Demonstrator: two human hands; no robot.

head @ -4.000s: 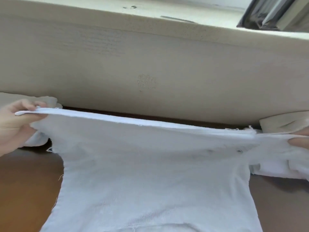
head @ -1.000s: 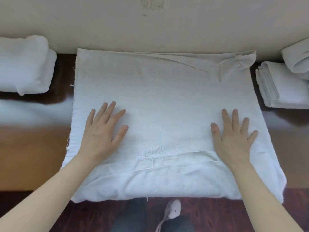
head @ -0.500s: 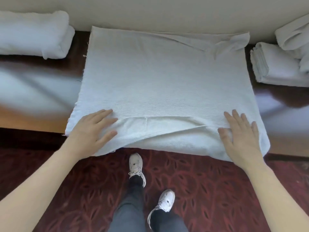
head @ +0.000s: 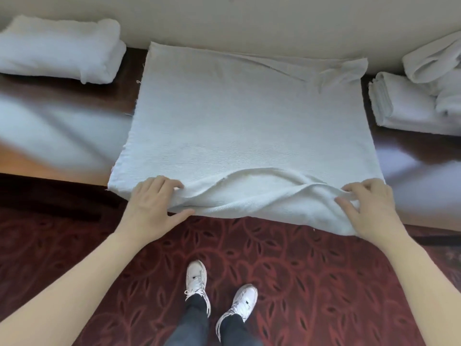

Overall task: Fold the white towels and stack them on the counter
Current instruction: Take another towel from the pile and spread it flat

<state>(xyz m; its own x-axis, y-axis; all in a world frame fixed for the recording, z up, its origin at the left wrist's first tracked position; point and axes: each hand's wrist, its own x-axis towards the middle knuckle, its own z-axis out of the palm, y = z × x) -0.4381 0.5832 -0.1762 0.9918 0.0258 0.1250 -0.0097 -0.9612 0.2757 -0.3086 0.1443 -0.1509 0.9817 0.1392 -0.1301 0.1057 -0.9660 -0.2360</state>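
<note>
Dark glossy wood forms the tabletop (head: 62,136), which runs along a pale wall (head: 249,21), with red patterned carpet (head: 299,270) below it on the near side. The towel (head: 249,126) I am working on lies spread flat in the middle. Its far edge is against the wall and its near edge hangs just over the tabletop's near lip.

I have the left hand (head: 154,206) on the near left corner, fingers curled on top and thumb tucked under the overhang. The right hand (head: 369,211) pinches the near right corner the same way. The hands are well apart, each clamped on the towel, so the cloth between them can lift evenly. I judge this grip sets up carrying the near edge to the far edge for the next fold.

The far right corner is rumpled and doubled back. It will likely need smoothing, or the fold will come out crooked.

A folded towel (head: 59,48) sits at the far left. A folded stack (head: 404,106) sits at the right with a loose towel (head: 434,58) lying partly on it. I take these side spots as leaving the middle free for folding.
</note>
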